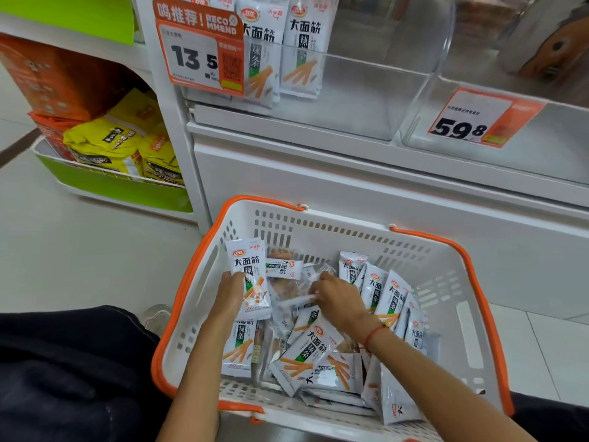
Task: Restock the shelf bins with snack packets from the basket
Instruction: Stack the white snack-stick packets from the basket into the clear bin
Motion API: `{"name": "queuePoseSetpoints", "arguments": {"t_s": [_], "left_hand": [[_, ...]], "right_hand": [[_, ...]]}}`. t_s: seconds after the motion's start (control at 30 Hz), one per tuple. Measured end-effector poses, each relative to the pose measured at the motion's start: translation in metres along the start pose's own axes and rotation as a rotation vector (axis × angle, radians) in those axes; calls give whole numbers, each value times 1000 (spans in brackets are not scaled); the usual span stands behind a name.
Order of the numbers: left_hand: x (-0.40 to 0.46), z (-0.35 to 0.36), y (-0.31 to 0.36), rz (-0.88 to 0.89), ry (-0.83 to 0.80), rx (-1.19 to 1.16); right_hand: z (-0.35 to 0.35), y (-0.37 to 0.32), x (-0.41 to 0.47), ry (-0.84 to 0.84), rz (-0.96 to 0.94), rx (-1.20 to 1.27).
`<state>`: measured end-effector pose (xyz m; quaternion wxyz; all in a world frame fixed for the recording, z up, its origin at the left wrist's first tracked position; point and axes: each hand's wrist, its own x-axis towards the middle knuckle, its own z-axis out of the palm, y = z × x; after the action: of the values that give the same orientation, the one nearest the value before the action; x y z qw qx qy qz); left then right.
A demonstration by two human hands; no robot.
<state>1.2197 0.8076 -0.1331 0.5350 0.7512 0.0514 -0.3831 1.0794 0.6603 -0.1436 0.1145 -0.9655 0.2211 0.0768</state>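
White plastic basket (322, 224) with orange rim and handles, set on the floor just below the shelf, viewed from above. Holds a loose heap of white snack packets (314, 349) printed with black characters and orange sticks, lying flat, tilted and overlapping, some propped along the right wall.

Left hand (230, 293) inside the basket at its left side, fingers curled round a small upright stack of packets (251, 279), faces forward and edges squared; probably gathered that way so several can go into a bin at once, standing like those already there.

Right hand (334, 298), red cord at the wrist, reaching into the middle of the heap, fingertips pinching a clear-wrapped packet (298, 300) that lies flat; likely being lifted to join the stack, or sorted aside as a different product, hard to tell which.

Above, a clear shelf bin (366, 90) with a few matching packets (283, 52) standing upright at its left end, most of it bare. Orange price tag (199, 49) clipped to its front. Beside it on the right, a second clear bin (510, 154) with its own price tag (478, 118).

Left of the shelf unit, yellow bags (108, 145) in a green-fronted tray. Dark trouser leg (63, 362) at lower left.
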Motion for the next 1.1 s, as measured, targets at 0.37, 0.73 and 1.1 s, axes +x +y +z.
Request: {"name": "queuePoseSetpoints", "arguments": {"t_s": [0.37, 0.73, 1.1], "left_hand": [[-18, 30, -1, -14, -173, -120], [-20, 46, 4, -94, -168, -263], [-10, 24, -10, -46, -151, -205]], "right_hand": [[-58, -14, 3, -252, 314, 1212], [-24, -43, -4, 178, 333, 911], [-41, 6, -4, -323, 221, 159]]}}
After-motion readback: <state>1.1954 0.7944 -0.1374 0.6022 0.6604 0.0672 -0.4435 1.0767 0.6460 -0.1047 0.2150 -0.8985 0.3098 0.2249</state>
